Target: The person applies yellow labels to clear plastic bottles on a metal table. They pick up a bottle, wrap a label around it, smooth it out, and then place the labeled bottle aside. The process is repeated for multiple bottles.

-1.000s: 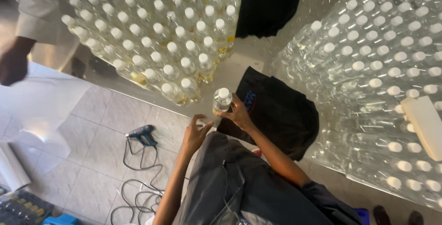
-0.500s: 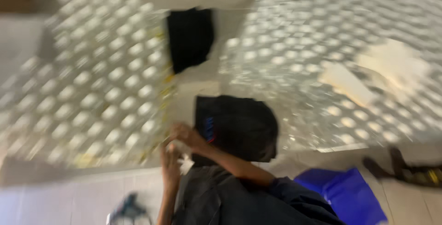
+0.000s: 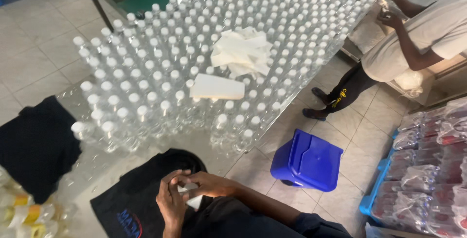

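Note:
My left hand (image 3: 169, 203) and my right hand (image 3: 210, 184) meet at the bottom middle, close to my body. Between their fingers is a small white piece (image 3: 193, 198); both hands pinch it, and I cannot tell what it is. Under the hands a black cloth (image 3: 127, 206) with a small printed mark lies on the shiny metal table (image 3: 97, 167). Just beyond stands a wide block of clear bottles with white caps (image 3: 160, 87).
White flat stacks (image 3: 217, 88) and loose white strips (image 3: 242, 50) lie on the bottle caps. Another black cloth (image 3: 34, 145) lies left, beside yellow-labelled bottles (image 3: 19, 214). A blue bin (image 3: 306, 160) stands on the tiled floor. A person in a white shirt (image 3: 423, 31) works at right, by wrapped bottle packs (image 3: 433, 170).
The view has swung right, from one bottle block to the other. My right hand held a capped bottle upright before; now both hands are drawn in close around a small white piece.

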